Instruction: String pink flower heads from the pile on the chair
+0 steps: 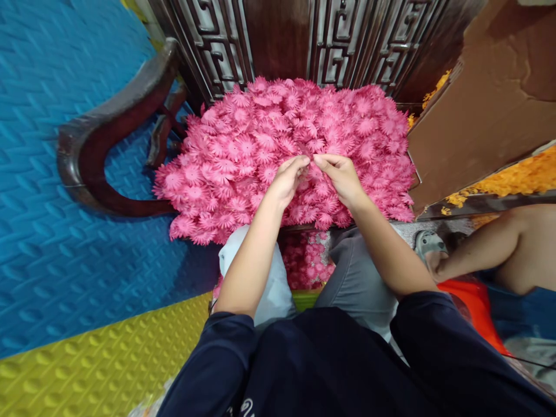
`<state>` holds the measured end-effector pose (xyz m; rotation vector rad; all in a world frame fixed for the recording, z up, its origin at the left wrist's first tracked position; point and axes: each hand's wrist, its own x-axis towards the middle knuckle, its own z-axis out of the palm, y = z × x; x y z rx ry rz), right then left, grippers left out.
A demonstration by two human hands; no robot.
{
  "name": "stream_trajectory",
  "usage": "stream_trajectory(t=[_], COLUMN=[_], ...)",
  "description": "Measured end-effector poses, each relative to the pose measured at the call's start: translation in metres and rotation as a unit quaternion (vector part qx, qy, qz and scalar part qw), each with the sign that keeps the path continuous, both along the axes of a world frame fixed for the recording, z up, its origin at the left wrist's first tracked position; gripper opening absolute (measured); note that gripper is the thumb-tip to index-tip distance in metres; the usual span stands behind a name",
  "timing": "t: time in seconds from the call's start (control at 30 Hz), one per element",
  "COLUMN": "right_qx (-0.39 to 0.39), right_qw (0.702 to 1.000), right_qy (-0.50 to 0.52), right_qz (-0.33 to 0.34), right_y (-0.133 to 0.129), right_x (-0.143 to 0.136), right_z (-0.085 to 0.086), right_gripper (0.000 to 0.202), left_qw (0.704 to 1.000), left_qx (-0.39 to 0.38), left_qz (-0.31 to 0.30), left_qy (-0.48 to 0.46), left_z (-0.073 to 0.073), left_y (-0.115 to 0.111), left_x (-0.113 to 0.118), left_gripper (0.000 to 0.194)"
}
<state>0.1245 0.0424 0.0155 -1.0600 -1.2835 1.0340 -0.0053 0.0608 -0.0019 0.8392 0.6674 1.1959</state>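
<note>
A large heap of pink flower pieces (243, 150) covers the dark wooden seat in front of me. Both my hands are over the middle of the heap, their fingertips nearly touching. My left hand (289, 178) is closed in a pinch, thumb against finger. My right hand (341, 176) pinches too, just beside it. A small dark pink piece shows at the fingertips, but its shape and which fingers grip it are too small to make out.
A curved wooden armrest (93, 156) stands at the left, over blue matting (35, 231). Carved wood (278, 40) rises behind the heap. Brown cardboard (486, 110) and orange pieces (516, 174) lie at the right. Another person's bare leg (490, 243) is at the right.
</note>
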Motion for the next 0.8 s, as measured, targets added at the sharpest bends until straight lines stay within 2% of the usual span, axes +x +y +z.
stream_trajectory(t=[0.13, 0.33, 0.6, 0.8], right_qx=[0.033, 0.038, 0.028, 0.005], right_qw=[0.994, 0.985, 0.994, 0.996], right_qy=[-0.087, -0.15, -0.098, -0.072], right_qz=[-0.06, -0.077, -0.039, -0.05], right_y=[-0.0026, -0.0028, -0.003, -0.0011], right_x=[-0.0002, 0.0009, -0.0022, 0.0], right_z=[0.0018, 0.0015, 0.0001, -0.0032], right_gripper=[0.025, 0.011, 0.018, 0.018], left_qw=[0.998, 0.995, 0.991, 0.989], left_qx=[0.022, 0.012, 0.036, 0.056], left_qz=[0.034, 0.054, 0.054, 0.04], left_qy=[0.05, 0.081, 0.119, 0.133], left_z=[-0.004, -0.0057, -0.0013, 0.003], left_y=[0.0024, 0.0035, 0.0031, -0.0003], left_x=[0.0036, 0.0069, 0.0015, 0.0016], left_gripper=[0.01, 0.01, 0.009, 0.009])
